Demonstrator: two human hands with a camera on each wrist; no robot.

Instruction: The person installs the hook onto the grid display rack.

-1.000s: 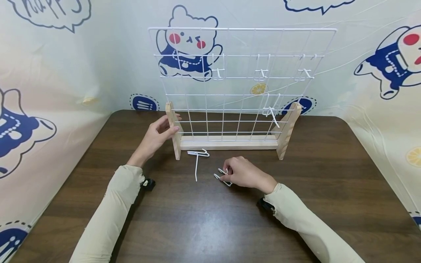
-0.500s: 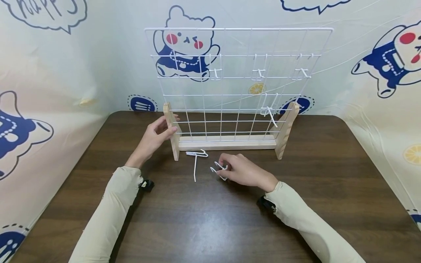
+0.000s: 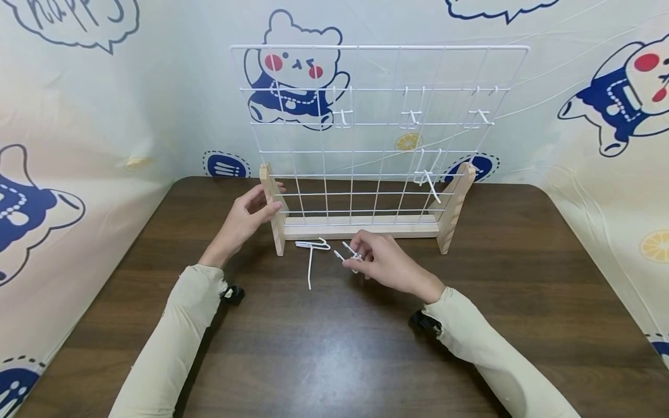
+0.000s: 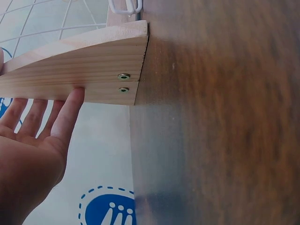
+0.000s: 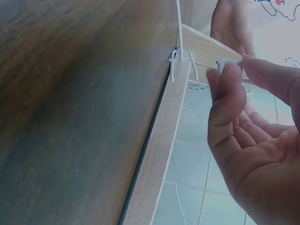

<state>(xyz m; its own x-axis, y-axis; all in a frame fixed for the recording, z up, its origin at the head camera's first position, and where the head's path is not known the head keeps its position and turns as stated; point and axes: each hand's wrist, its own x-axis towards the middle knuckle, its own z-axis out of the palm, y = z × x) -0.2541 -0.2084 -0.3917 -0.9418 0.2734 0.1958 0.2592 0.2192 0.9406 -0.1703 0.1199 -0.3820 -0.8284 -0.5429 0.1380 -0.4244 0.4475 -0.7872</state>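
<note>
A white wire grid rack (image 3: 379,47) stands on wooden feet towards the back of the table. My left hand (image 3: 243,220) holds its left wooden side panel (image 4: 103,61), thumb in front and the other fingers round the far edge. In front of the base, my right hand (image 3: 387,261) pinches a white wire hook (image 5: 225,62) between thumb and index finger. Its two prongs point up and left; the rest is hidden by the fingers. Another white wire hook (image 3: 310,270) lies on the table between the hands, its long stem towards me.
Three hooks hang in the upper grid, among them a middle one (image 3: 413,117); a longer hook (image 3: 431,184) hangs lower right. The wooden base bar (image 3: 360,227) runs between the feet. A patterned cloth (image 3: 172,87) covers the wall behind.
My right hand has lifted and moved away from me towards the rack's base, turning the pinched hook so its prongs point more upward. The left hand keeps its hold on the side panel.
</note>
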